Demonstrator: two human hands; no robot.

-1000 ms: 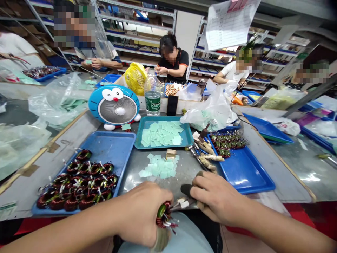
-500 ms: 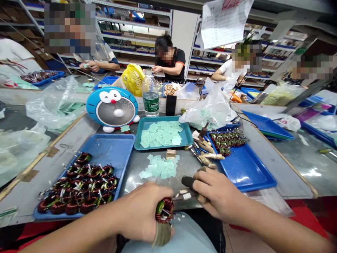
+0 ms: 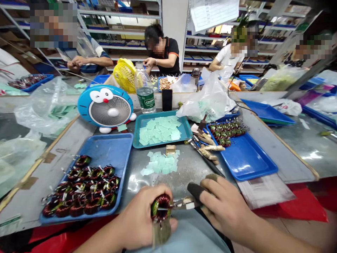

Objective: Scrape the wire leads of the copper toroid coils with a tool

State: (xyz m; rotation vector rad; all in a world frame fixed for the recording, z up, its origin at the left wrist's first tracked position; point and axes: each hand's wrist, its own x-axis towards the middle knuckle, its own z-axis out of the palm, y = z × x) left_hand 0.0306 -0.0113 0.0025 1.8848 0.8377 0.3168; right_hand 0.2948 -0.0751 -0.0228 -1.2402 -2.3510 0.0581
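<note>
My left hand is wrapped round a toroidal coil wound with dark red wire, held low near the table's front edge. A taped covering is on its thumb. My right hand, with dark covers on some fingers, grips a metal tool with pale wrapping on it. The tool's tip reaches the right side of the coil and its centre opening. Left of my hands, a blue tray holds several similar coils. Small green sheets lie loose on the table beyond.
A teal tray of green sheets, a blue cartoon fan and a bottle stand behind. Tools lie beside the right blue tray, which holds more coils. Other people sit across the table.
The tool in my right hand has come up to the coil, its tip now at the opening. My left hand and coil are slightly further left. The camera view has shifted a little.
</note>
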